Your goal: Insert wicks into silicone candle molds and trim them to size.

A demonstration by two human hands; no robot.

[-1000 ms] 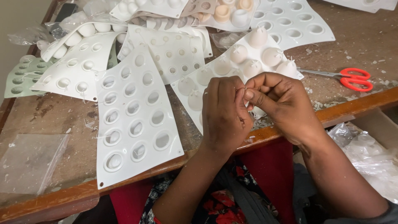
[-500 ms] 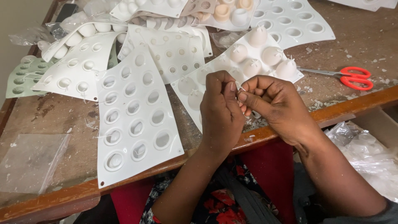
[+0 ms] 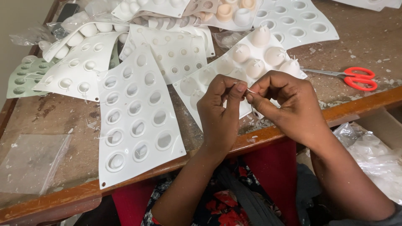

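Observation:
My left hand (image 3: 220, 115) and my right hand (image 3: 289, 104) meet over the near edge of the table, fingertips pinched on a thin white thread (image 3: 250, 90) stretched between them. Under them lies a white mould sheet (image 3: 234, 62), upside down with rounded bumps, several with thread ends sticking out. Another white mould sheet (image 3: 134, 121) with round cavities lies to the left of my left hand.
Red-handled scissors (image 3: 356, 78) lie on the wooden table (image 3: 54, 121) to the right. More white moulds and a pale green mould (image 3: 23, 77) are piled at the back. A clear plastic bag (image 3: 29, 163) lies front left, crumpled plastic (image 3: 372, 159) below the table's edge right.
My hands have shifted slightly and drawn apart a little. The thread between the fingertips now shows more clearly. The moulds and scissors have not moved.

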